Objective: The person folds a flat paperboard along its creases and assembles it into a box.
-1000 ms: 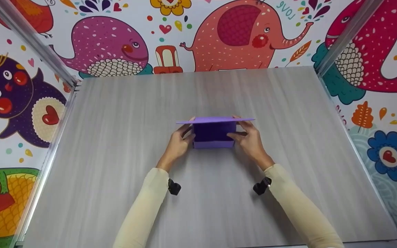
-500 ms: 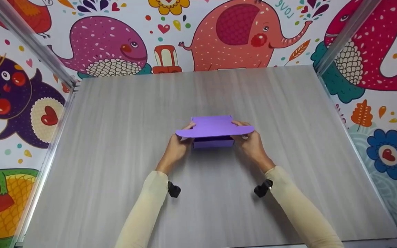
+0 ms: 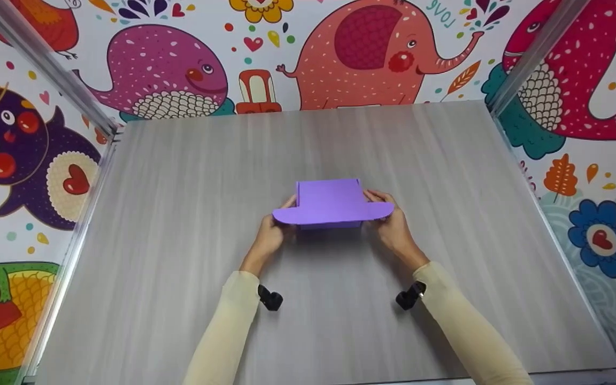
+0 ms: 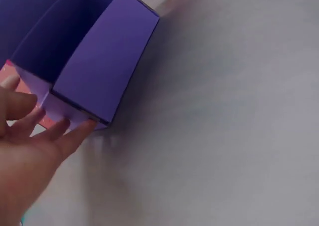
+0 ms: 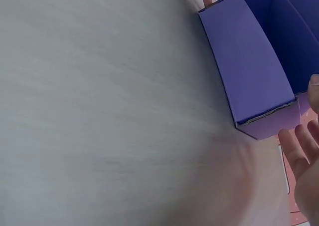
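Observation:
A small purple cardboard box [image 3: 331,200] sits mid-table, its lid tilted down toward its front wall. Rounded side flaps stick out left and right from the lid's front edge. Under the left flap is my left hand [image 3: 270,235]; in the left wrist view its extended fingers [image 4: 75,136] touch the box's end wall. On the other side, my right hand [image 3: 393,227] lies by the right end, partly beneath the right flap. The right wrist view shows its fingers [image 5: 294,148] straight beside that end wall. Dark inner space shows between lid and front wall [image 5: 249,61].
Under the box is a grey wood-grain table [image 3: 195,176]. Printed cartoon panels [image 3: 367,53] stand behind and at both sides, with metal posts [image 3: 543,59] at the back corners. A small black camera [image 3: 270,298] is worn on each wrist.
The lid has swung forward and down from nearly edge-on, covering most of the opening in the head view. Both hands have moved slightly lower and outward, with thumbs out of the box.

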`<state>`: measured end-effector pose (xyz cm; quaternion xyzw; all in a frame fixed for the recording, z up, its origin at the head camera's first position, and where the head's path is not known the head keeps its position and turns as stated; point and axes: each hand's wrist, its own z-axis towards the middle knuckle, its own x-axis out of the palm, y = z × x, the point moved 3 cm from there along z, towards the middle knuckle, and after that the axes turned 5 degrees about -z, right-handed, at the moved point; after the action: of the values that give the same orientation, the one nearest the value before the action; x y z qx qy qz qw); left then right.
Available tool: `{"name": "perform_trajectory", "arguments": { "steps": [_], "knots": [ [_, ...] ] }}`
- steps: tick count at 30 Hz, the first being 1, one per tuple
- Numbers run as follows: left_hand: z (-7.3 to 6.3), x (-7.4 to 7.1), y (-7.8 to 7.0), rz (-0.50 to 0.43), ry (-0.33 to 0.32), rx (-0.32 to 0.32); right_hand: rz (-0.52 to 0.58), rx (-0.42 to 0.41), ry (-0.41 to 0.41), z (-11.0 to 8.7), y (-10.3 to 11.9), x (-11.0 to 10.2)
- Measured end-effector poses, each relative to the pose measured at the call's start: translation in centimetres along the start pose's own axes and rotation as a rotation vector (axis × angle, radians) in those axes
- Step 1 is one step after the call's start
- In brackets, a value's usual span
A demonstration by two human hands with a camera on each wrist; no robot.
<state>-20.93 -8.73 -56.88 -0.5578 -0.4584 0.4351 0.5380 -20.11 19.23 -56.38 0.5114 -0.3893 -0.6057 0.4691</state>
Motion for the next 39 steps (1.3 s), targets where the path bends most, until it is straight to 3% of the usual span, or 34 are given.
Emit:
{"name": "perform_trajectory", "arguments": {
  "steps": [4,8,12,15,18,24,32,39],
  "knots": [
    [0.2,-1.2,-0.2,-0.121,-0.092,-0.137,-0.156,0.028,-0.017,-0.1,1.6,-1.8],
    [1.0,-2.4,-1.9,-0.159,-0.140,-0.212,-0.088,0.157,-0.063,1.2,1.1,-4.1],
    [1.9,-2.8,-4.4,-0.021,-0.094,-0.197,-0.011,0.216,-0.049,2.8,1.4,-5.3],
    [2.4,-2.4,-5.8,0.135,-0.050,-0.166,-0.008,0.231,0.023,3.7,2.8,-5.5],
    [2.7,-1.8,-6.6,0.272,-0.006,-0.161,-0.072,0.250,0.128,4.3,4.0,-5.3],
    [3.1,-0.4,-6.8,0.401,0.066,-0.220,-0.210,0.302,0.321,4.8,4.8,-3.7],
    [3.1,0.3,-6.0,0.440,0.082,-0.226,-0.286,0.309,0.376,4.8,4.3,-2.2],
    [3.0,0.5,-5.5,0.419,0.074,-0.227,-0.345,0.194,0.436,4.5,4.1,-1.4]
  ]
}}
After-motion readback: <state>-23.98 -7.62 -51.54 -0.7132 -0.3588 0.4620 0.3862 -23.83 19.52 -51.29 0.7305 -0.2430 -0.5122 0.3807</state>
